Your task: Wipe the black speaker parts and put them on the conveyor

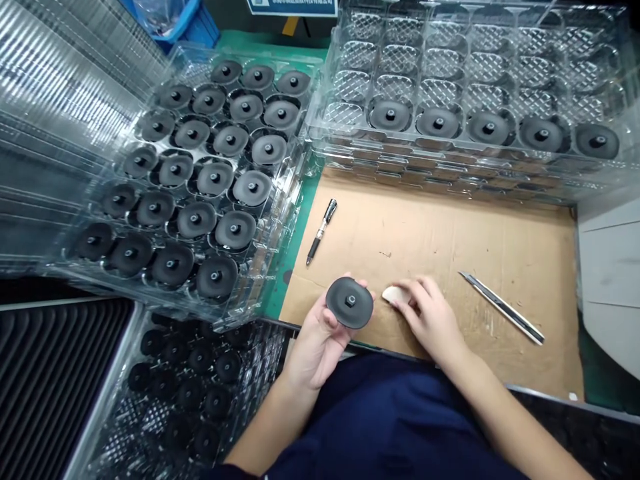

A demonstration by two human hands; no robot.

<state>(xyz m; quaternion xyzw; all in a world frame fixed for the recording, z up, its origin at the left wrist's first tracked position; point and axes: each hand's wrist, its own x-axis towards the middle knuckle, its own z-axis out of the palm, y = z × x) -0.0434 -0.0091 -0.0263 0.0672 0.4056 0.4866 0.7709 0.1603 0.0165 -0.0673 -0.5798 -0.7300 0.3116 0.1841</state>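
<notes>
My left hand [320, 340] holds a black oval plastic part [350, 302] by its rim, with the small central stem facing up. Just right of it, my right hand [425, 310] pinches a small white pad [396, 295] between thumb and fingers, apart from the black part. Both hands are over the near edge of a brown cardboard sheet [430, 233]. On the cardboard, a black and clear pen [321, 231] lies to the left and a slim utility knife [501, 308] to the right.
A clear tray [265, 267] on the left holds rows of similar black parts. At the back, stacked clear trays [450, 157] carry a front row of them. Another tray of parts [190, 393] sits lower left, beside a black ribbed surface [55, 373]. A blue bin [193, 27] stands behind.
</notes>
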